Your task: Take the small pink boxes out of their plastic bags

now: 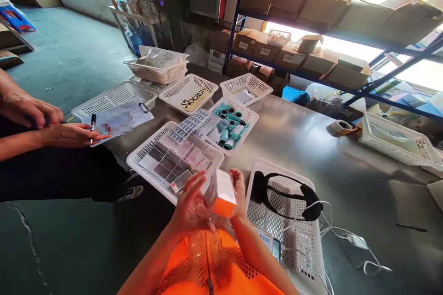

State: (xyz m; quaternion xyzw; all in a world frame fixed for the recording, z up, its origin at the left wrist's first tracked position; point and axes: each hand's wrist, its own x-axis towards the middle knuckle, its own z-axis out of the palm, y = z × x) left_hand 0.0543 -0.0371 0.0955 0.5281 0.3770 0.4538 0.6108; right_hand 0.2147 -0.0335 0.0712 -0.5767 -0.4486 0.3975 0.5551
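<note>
A small white box with an orange end [223,193] is held up in front of my orange mesh vest [221,262]. My right hand [238,190] grips it from the right, its fingers partly hidden behind the box. On the box's left side, my left hand [189,207] has its fingers spread and curved, close to the box. Something clear and shiny, perhaps plastic film, shows near the left palm. Just beyond the hands lies a white basket [133,159] with clear flat cases, small pink packs and a printed label sheet [190,126].
A basket with a black headset [284,193] and white cables stands at my right. Behind are a basket of teal tubes [231,124] and a tray with a "beauty" sign [194,97]. At left, another person's hands [65,134] hold a pen over a clipboard [128,120].
</note>
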